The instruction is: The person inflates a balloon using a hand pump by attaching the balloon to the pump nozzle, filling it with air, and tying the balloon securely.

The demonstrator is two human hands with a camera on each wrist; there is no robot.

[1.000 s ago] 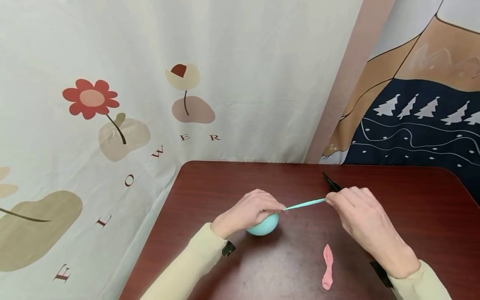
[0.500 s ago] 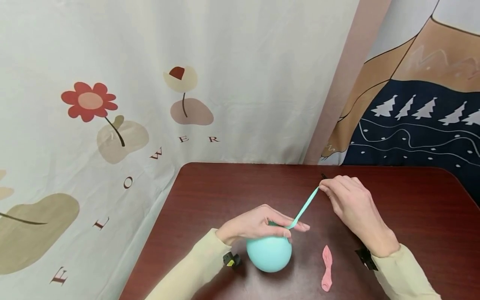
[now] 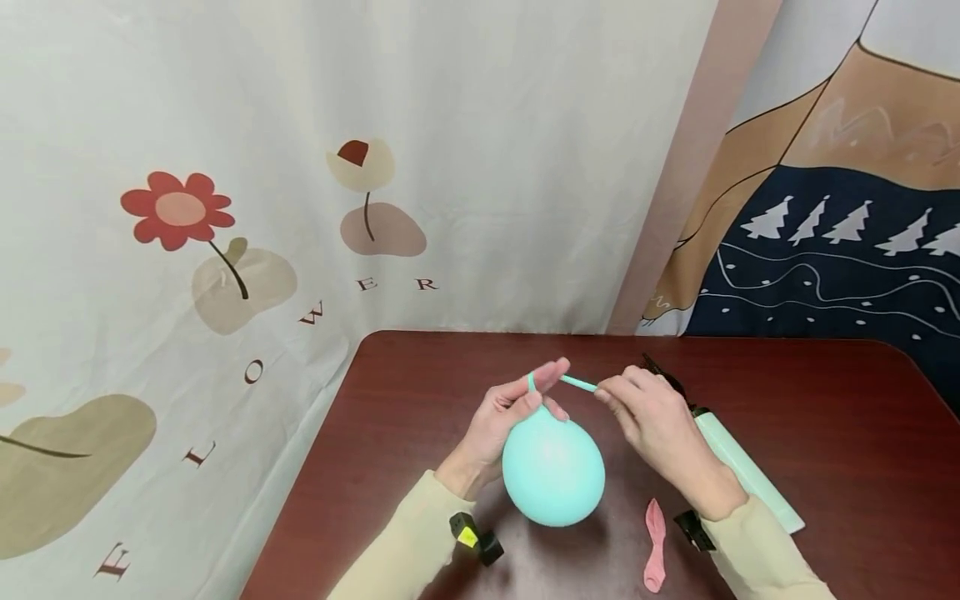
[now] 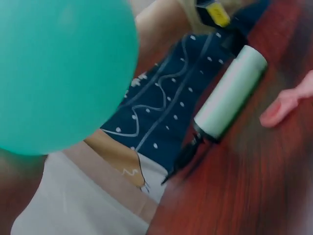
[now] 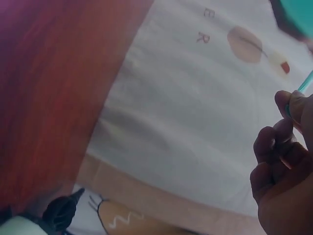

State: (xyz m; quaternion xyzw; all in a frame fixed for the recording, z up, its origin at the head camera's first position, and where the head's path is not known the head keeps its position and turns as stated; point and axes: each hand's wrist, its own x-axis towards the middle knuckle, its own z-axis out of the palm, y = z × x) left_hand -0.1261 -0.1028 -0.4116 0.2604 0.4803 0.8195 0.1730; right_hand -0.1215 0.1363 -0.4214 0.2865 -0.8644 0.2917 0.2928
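An inflated turquoise balloon [image 3: 553,467] hangs over the table, below and to the right of my left hand [image 3: 483,433]. That hand holds it at the base of the neck, the thumb lying against the balloon's top. The stretched neck passes over the extended fingers of the left hand. My right hand [image 3: 663,437] pinches the neck's far end between thumb and fingertips, pulling it taut to the right. In the right wrist view, the thin turquoise neck [image 5: 305,82] comes out of that pinch. The balloon's round side fills much of the left wrist view.
An uninflated pink balloon [image 3: 655,546] lies on the dark red table [image 3: 427,375] near the front. A pale green hand pump [image 3: 750,471] with a black nozzle lies at the right, partly behind the right forearm. A printed curtain [image 3: 487,167] hangs behind the table.
The balloon has tipped up toward the camera as the left hand turned and rose. The right hand came left and lower, carrying the neck round the left fingers. The pump has come into view.
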